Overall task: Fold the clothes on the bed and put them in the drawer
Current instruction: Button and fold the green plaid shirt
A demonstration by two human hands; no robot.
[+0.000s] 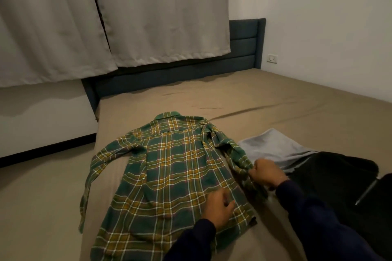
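Gripping the plaid shirt point(169, 167) sleeve, right hand point(267, 174) fisted; left hand point(218, 207) pressing flat.

I see a green and yellow plaid shirt point(169, 167) lying back-up on the tan bed sheet point(275, 99). My left hand point(219, 207) presses on its lower right part, while my right hand point(266, 172) pinches the right sleeve's cuff. A grey garment point(273, 146) and a black one point(331, 171) lie just beside.

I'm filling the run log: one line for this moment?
plaid shirt flat on bed | right hand grip on sleeve | left hand pressing hem | unfolded
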